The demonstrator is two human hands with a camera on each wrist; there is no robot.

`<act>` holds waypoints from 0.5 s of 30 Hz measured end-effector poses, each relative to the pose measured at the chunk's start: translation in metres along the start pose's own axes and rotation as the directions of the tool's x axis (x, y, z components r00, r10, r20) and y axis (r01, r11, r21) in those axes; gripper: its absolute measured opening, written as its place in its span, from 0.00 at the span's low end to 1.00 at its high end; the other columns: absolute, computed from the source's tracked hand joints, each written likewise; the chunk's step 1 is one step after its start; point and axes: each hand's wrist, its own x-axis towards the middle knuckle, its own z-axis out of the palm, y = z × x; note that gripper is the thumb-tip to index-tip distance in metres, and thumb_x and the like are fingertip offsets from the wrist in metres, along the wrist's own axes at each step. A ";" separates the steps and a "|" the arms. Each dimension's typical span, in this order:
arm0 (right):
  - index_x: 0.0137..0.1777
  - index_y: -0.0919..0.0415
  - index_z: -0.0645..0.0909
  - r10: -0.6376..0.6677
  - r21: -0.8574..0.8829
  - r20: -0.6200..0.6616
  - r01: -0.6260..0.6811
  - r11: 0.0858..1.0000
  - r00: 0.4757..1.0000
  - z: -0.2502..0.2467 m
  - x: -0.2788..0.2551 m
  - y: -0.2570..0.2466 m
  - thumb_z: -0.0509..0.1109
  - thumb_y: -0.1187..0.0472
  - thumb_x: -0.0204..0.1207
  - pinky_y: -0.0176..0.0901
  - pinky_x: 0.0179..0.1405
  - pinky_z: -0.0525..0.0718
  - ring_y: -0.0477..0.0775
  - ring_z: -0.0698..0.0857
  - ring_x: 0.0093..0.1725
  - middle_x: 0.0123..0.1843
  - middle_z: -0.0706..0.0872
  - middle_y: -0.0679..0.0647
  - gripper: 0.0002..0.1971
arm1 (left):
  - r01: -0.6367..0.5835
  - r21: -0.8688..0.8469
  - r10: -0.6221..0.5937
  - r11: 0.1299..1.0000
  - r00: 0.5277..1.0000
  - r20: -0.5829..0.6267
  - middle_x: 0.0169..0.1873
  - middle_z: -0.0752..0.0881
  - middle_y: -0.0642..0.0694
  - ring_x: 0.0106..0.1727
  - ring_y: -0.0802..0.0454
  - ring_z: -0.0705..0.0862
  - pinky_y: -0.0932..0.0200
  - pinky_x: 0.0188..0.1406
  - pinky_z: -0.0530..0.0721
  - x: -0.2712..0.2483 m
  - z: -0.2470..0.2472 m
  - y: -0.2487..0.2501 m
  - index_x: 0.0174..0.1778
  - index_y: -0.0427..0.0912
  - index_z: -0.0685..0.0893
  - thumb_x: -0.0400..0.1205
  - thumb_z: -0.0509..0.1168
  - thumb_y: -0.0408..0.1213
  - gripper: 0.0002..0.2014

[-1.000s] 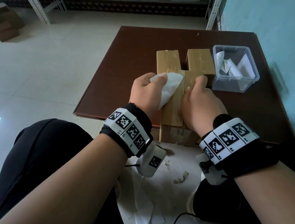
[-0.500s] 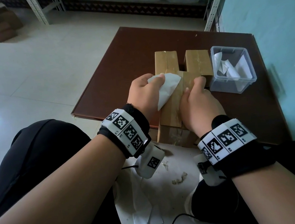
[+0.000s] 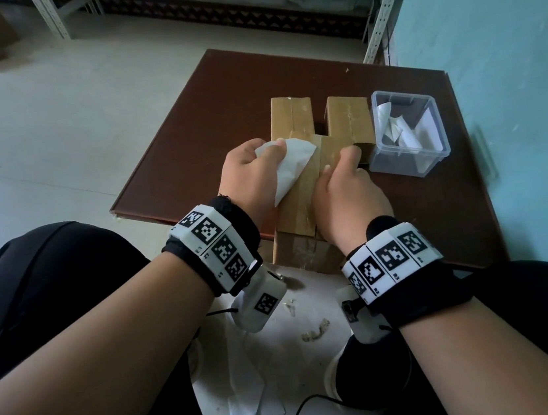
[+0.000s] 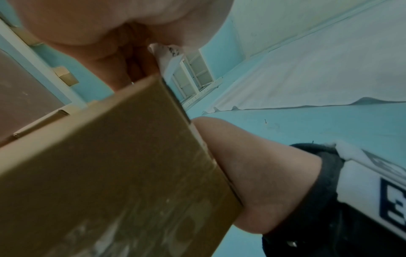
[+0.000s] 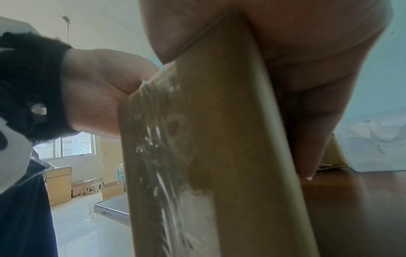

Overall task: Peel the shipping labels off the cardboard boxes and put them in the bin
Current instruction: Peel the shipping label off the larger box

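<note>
A dark brown table (image 3: 216,86) was seen with three cardboard boxes on it: two side by side at the back, and the near box (image 3: 294,204) laid lengthwise in front, overhanging the table's near edge. A clear plastic bin (image 3: 432,157) stood just right of the boxes, with several peeled white labels lying inside. The near box was steadied by the right hand (image 3: 351,198), fingers curled over its right side. A white label (image 3: 290,167), largely lifted from the box top, was pinched in the curled fingers of the left hand (image 3: 251,175); whether its lower end remained stuck could not be told. The label was judged light, limp and easily torn, best taken close to the glue line.
</note>
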 end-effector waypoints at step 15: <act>0.73 0.59 0.64 0.009 0.014 -0.005 -0.009 1.000 1.000 -0.001 0.000 0.000 0.48 0.53 0.95 0.53 0.42 0.73 0.64 0.78 0.44 0.62 0.84 0.65 0.14 | 0.002 -0.018 -0.001 1.000 0.999 0.035 0.31 0.85 0.50 0.44 0.41 0.86 0.32 0.52 0.86 0.001 0.002 -0.002 0.34 0.48 0.89 0.76 0.70 0.50 0.11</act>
